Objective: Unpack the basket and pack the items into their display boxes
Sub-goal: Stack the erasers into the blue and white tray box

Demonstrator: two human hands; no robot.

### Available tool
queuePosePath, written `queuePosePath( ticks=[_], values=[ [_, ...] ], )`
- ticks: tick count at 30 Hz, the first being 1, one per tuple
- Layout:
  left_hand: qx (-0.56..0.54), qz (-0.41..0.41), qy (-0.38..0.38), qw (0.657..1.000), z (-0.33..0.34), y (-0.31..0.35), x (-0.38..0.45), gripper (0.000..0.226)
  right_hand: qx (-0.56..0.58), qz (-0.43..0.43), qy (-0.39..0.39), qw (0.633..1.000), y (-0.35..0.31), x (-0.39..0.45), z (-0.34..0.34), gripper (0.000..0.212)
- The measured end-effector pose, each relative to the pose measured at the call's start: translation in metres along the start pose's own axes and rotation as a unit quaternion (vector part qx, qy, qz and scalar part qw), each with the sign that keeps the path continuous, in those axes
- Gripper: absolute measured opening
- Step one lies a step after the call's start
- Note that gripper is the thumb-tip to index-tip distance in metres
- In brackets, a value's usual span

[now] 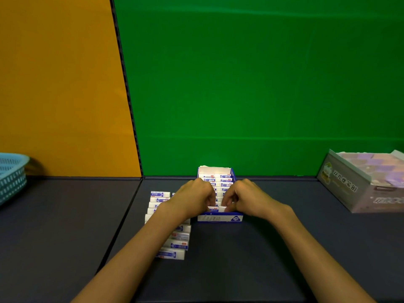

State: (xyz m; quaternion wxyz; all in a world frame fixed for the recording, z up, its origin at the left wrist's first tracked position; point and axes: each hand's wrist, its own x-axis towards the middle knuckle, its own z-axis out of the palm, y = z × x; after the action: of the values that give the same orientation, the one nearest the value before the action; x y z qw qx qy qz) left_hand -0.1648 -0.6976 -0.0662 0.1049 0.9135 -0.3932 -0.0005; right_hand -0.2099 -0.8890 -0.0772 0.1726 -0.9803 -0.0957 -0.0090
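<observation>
A blue and white display box [219, 218] stands in the middle of the dark table, with two rows of white erasers in blue sleeves inside it. My left hand [192, 199] and my right hand [247, 197] meet over the box's near end. Both pinch one eraser [216, 208] that lies across the front row. Several loose erasers [172, 243] lie in a column on the table left of the box, partly hidden under my left forearm.
A teal plastic basket [12, 176] sits at the far left edge. A grey and pink display box [358, 182] filled with pastel items stands at the far right. Orange and green panels close off the back of the table.
</observation>
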Motion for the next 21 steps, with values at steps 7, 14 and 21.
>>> queuePosePath(
  ticks=[7,14,21],
  values=[
    [0.012,-0.001,0.014,1.0,0.0013,-0.0013,-0.0008,0.02,-0.006,-0.009,0.01,1.0,0.0016,0.0003,0.0027,0.017],
    [0.023,-0.012,0.016,1.0,0.001,-0.0026,-0.0002,0.014,-0.036,-0.04,0.017,0.998,-0.0014,-0.0022,0.0014,0.019],
    [0.026,-0.017,0.017,0.999,0.0009,-0.0017,-0.0023,0.016,-0.021,-0.036,0.007,0.999,0.0007,0.0022,0.0006,0.02]
  ],
)
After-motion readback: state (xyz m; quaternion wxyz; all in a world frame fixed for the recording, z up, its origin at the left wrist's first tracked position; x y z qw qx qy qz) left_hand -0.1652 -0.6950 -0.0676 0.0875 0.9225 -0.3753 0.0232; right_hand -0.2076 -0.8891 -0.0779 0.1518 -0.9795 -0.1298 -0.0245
